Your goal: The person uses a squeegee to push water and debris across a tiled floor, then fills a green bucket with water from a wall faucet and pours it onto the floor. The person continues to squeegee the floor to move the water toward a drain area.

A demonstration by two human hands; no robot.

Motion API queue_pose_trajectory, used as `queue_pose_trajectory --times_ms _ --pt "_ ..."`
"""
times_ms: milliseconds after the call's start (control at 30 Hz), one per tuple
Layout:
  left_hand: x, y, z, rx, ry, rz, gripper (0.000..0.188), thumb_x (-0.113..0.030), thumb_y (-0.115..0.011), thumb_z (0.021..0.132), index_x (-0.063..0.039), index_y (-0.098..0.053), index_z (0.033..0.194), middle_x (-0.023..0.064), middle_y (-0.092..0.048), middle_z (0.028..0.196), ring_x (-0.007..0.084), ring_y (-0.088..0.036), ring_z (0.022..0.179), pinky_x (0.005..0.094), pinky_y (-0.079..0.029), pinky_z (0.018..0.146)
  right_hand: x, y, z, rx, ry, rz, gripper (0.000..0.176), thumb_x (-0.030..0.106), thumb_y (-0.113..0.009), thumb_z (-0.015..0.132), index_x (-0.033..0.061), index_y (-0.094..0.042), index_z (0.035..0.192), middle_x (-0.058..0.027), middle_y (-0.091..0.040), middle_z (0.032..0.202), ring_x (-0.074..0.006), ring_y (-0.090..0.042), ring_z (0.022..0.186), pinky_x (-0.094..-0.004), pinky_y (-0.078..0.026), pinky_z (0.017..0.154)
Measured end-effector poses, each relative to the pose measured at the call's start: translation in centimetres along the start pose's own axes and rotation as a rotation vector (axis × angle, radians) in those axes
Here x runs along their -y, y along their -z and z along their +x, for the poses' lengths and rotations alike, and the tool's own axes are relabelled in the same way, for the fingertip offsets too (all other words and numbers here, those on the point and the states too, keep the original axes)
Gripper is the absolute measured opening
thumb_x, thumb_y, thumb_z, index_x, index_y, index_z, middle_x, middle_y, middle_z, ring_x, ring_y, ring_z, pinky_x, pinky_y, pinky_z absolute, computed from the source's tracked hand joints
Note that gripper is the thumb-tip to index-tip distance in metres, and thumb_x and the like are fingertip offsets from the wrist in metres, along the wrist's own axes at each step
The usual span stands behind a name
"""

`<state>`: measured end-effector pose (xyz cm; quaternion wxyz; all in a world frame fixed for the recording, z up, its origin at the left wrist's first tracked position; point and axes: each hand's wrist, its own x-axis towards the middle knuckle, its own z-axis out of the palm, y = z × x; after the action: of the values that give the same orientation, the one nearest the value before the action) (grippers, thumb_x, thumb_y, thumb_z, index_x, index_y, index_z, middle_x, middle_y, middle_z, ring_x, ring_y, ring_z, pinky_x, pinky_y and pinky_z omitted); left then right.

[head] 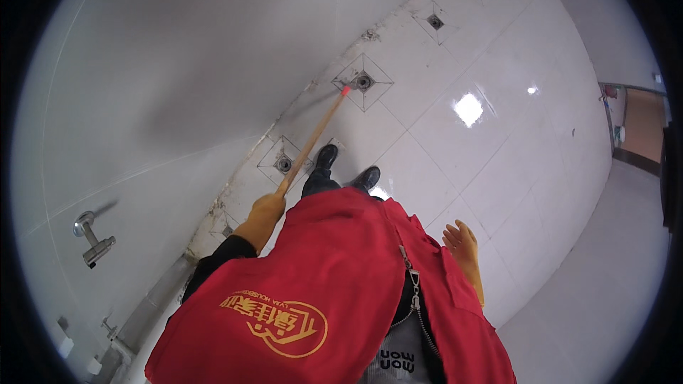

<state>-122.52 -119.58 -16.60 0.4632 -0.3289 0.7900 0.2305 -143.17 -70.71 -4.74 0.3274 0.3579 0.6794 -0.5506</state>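
My left hand [267,213], in a yellow-orange rubber glove, grips the near end of a long wooden handle [315,137]. This handle slants away over the floor to an orange-red collar [346,90]. At its far end a small greyish head, too small to identify, lies at the edge of a square floor drain [364,82]. My right hand [463,237], gloved alike, hangs beside the red vest [341,245] with its fingers apart and nothing in it. A second floor drain [284,164] sits beside the handle, nearer to me.
Further drains, such as this one [435,22], line the stained foot of the wall [203,64]. My black shoes [326,157] stand on glossy floor tiles [480,154]. A metal tap [96,248] juts from the wall at left. On the far right is a doorway [640,125].
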Motion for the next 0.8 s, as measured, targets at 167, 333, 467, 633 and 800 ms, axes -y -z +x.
queue_pose_trajectory --times_ms 167,333,467,633,800 --pt "-2.9 1.5 0.7 -0.107 -0.132 -0.062 0.057 -0.027 -0.042 0.101 -0.031 -0.03 0.156 0.0272 -0.069 0.112 0.0471 -0.067 0.103 0.0577 -0.052 0.09 -1.1 3.6 0.2 0.027 -0.075 -0.029 0.059 0.037 -0.057 0.102 -0.0012 -0.045 0.146 -0.0258 -0.056 0.139 -0.0342 -0.058 0.126 -0.0427 -0.05 0.106" --pt "-4.3 2.8 0.2 -0.037 -0.064 0.011 0.056 -0.026 -0.04 0.102 -0.031 -0.031 0.157 0.0255 -0.068 0.118 0.0447 -0.067 0.107 0.0544 -0.053 0.092 -1.7 6.4 1.0 0.031 -0.051 -0.001 0.059 0.037 -0.057 0.102 -0.0024 -0.045 0.145 -0.0273 -0.054 0.139 -0.0361 -0.058 0.126 -0.0436 -0.05 0.107" --pt "-7.7 4.1 0.0 0.005 -0.04 0.061 0.055 -0.027 -0.041 0.102 -0.031 -0.033 0.156 0.0244 -0.067 0.123 0.0441 -0.067 0.11 0.0531 -0.054 0.093 -1.5 7.6 1.6 0.036 -0.084 -0.012 0.059 0.036 -0.057 0.102 -0.0016 -0.045 0.145 -0.0266 -0.055 0.139 -0.0354 -0.059 0.124 -0.0431 -0.051 0.104" --pt "-11.6 5.0 0.6 -0.08 -0.101 -0.002 0.057 -0.028 -0.043 0.101 -0.03 -0.03 0.157 0.0284 -0.068 0.116 0.0484 -0.066 0.106 0.0575 -0.052 0.088 0.1 9.3 1.7 0.026 -0.092 0.016 0.056 0.035 -0.059 0.101 0.0013 -0.047 0.145 -0.0243 -0.057 0.139 -0.0324 -0.061 0.122 -0.0428 -0.054 0.1" --pt "-8.0 -0.4 -3.9 0.052 0.059 0.047 0.055 -0.028 -0.042 0.102 -0.032 -0.027 0.155 0.0238 -0.071 0.107 0.0453 -0.069 0.098 0.0566 -0.053 0.086 1.2 11.6 0.8 -0.015 -0.013 0.072 0.059 0.037 -0.057 0.102 -0.0011 -0.046 0.145 -0.0266 -0.055 0.14 -0.0351 -0.058 0.126 -0.0429 -0.05 0.106"
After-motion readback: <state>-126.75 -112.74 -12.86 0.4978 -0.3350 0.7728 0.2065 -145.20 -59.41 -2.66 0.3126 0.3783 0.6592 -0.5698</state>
